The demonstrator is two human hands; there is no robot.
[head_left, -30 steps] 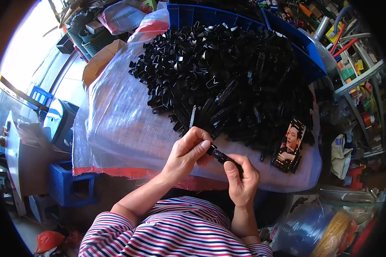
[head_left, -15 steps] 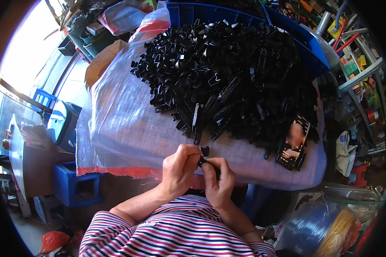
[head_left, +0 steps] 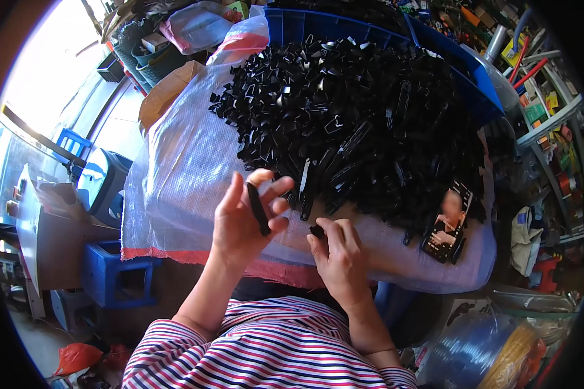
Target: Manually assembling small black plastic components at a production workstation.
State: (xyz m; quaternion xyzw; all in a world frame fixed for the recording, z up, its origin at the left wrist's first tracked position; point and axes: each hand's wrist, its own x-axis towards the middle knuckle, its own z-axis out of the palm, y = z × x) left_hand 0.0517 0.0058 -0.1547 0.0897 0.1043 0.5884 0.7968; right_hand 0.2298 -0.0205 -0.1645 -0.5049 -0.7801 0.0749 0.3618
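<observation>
My left hand is raised over the near edge of the sacking, palm turned up and fingers loosely curled. It holds a long, narrow black piece that lies across the palm and fingers. To the right, my right hand pinches a small black part between thumb and fingertips, just above the sacking; its exact kind is hard to make out. Just beyond both hands spreads a large heap of black parts, with small bent pieces at the far left and longer strips nearer me.
White woven sacking with a red edge covers the work surface. A phone with a lit screen lies at the heap's right. Blue crates stand behind. A blue stool is at the left, and a plastic-wrapped roll at lower right.
My hands were together at the sacking's near edge and have come apart. The left has moved left and up, opening its palm under the black piece; the right has shifted slightly right.
</observation>
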